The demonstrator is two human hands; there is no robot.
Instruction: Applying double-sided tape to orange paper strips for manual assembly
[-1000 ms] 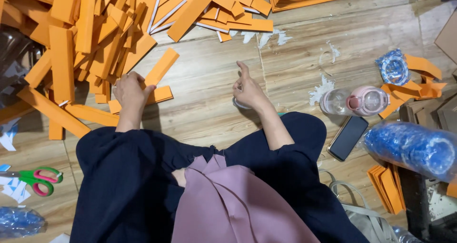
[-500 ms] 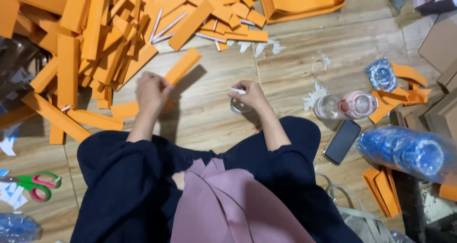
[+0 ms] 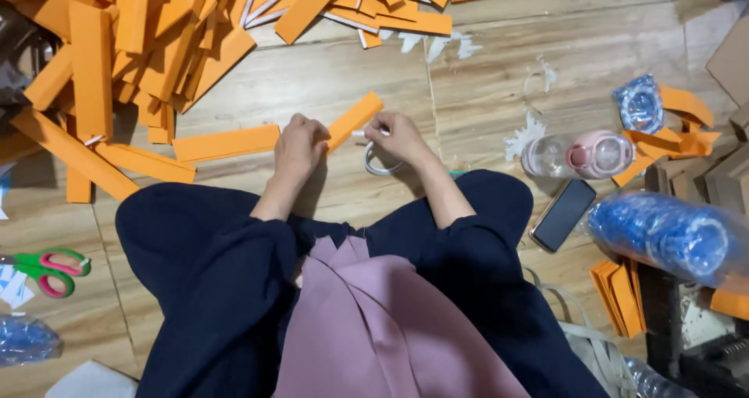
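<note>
Together, both hands' fingers pinch shut: left hand (image 3: 300,144) on orange strip (image 3: 355,119), right hand (image 3: 398,135) on white tape (image 3: 360,133).

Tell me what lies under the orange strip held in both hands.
Under the flat orange card strip shows bare wooden floor. A white tape ring lies beneath the right hand; the left hand covers the strip's near end.

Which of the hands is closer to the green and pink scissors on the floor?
Left. The left hand is on the scissors' side of the body, though well apart from them; the right hand is farther off, over the roll of tape.
</note>
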